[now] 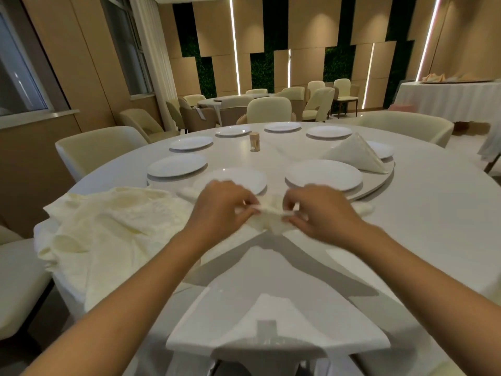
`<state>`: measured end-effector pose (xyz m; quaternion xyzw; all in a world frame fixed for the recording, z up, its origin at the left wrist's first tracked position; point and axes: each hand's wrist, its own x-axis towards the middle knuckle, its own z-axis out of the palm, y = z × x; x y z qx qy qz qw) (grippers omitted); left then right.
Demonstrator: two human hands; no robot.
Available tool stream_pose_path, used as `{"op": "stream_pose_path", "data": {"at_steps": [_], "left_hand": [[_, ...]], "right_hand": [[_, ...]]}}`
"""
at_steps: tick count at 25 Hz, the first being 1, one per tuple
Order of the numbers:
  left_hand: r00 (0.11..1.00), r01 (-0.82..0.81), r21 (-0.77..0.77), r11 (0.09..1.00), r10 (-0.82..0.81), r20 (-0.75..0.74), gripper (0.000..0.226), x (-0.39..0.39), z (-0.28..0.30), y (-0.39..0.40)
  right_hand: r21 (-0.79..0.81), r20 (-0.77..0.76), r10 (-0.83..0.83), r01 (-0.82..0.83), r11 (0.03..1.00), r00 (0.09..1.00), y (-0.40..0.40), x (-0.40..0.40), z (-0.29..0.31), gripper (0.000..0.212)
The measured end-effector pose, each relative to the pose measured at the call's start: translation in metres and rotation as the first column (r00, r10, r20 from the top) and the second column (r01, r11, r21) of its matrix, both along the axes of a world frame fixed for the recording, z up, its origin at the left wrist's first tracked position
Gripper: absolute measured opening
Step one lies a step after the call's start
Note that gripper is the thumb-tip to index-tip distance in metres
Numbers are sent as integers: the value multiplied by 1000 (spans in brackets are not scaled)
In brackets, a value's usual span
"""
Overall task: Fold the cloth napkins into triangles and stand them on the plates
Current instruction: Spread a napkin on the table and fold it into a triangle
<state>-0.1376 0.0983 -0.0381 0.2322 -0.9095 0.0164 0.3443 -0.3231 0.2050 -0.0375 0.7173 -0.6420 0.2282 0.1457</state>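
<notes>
Both forearms were bare to the frame edge, with no sleeves showing; the left hand (pixel 225 206) and right hand (pixel 320 210) wore no gloves.

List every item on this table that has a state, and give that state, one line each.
Cream cloth napkin being folded: bunched, pinched at both ends.
Left hand: fingers pinch the napkin.
Right hand: fingers pinch the napkin.
Folded cream triangle napkin: standing by the far right plate.
Pile of cream cloth napkins: unfolded, crumpled at the table's left edge.
Round white plate front right: empty.
Small wooden toothpick holder: upright.
</notes>
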Motion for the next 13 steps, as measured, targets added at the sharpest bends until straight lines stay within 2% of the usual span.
{"op": "stream_pose_path", "data": {"at_steps": [2,4,6,7,9,11,13], "left_hand": [[991,108,10,994,-109,74,12,19,-42,19],[977,77,214,974,-116,179,13,33,-78,37],[974,2,397,918,-92,209,20,43,-96,48],[973,-9,424,906,-89,211,26,46,-100,51],[961,28,388,921,-132,244,43,49,-103,56],[903,69,309,949,-191,386,54,46,-106,64],[834,45,283,958,-192,518,56,43,-111,72]], "right_hand": [[133,-38,82,-77,988,996,21,9,-41,14],[312,56,83,-96,945,995,38,19,-71,19],[366,157,54,-109,924,986,45,20,-89,23],[363,189,39,-106,926,981,46,19,-93,24],[347,226,31,-110,931,974,47,18,-97,26],[356,247,38,-127,926,968,48,18,-98,28],[361,273,43,-144,921,961,47,17,-94,31]]}}
